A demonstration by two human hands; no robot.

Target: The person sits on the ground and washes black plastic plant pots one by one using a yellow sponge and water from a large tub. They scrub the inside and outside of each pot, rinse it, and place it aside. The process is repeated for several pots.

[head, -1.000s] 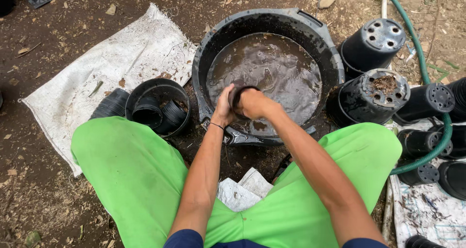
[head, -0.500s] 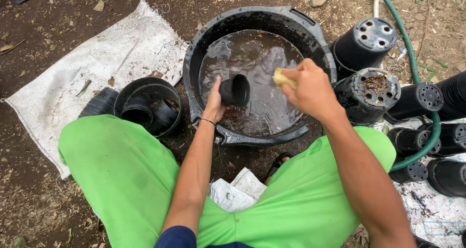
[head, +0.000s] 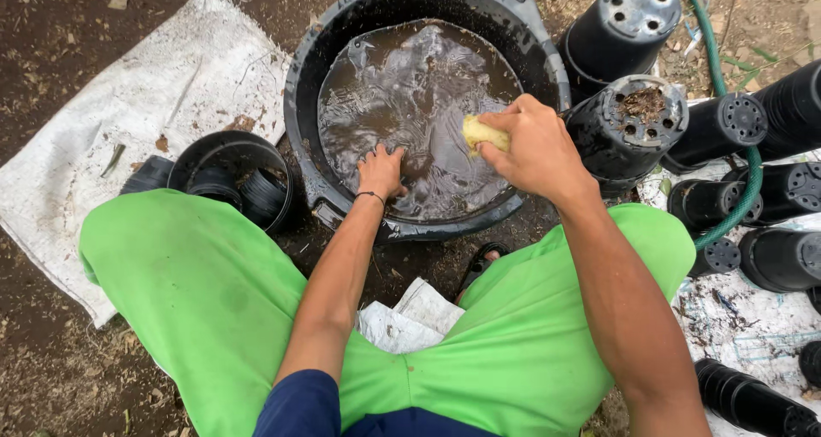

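At the centre of the head view: a person sat on bare soil in bright green trousers (head: 214,300), knees spread, both arms reaching toward twelve o'clock.
Tub: a big round black tub (head: 342,86) stood at twelve o'clock, filled with muddy brown water (head: 402,86) whose surface was rippled and shiny.
Left hand: the left hand (head: 380,170) was dipped at the near edge of the water, fingers curled downward; whether it gripped anything under the surface could not be told.
Right hand: the right hand (head: 534,150) hovered above the water at about one o'clock, fingers pinched closed around a yellow sponge (head: 481,133), which stuck out toward the tub's middle.
Nested pots: at ten o'clock, just beside the tub, a wide black pot (head: 229,159) lay on its side with smaller black pots stacked inside it.
Sack: a white woven sack (head: 145,103) was spread under those pots, reaching out to nine and eleven o'clock.
Upturned pots: at two o'clock several black nursery pots rested bottom-up or on their sides; the nearest one (head: 637,116) touched the tub wall and had soil clinging to its holed base.
Hose: a green hose (head: 727,103) curved among the pots at two to three o'clock.
More pots: further black pots (head: 782,257) lay at three and four o'clock on a dirty white sheet (head: 744,326).
Paper: crumpled white paper (head: 410,317) lay between the knees at six o'clock.
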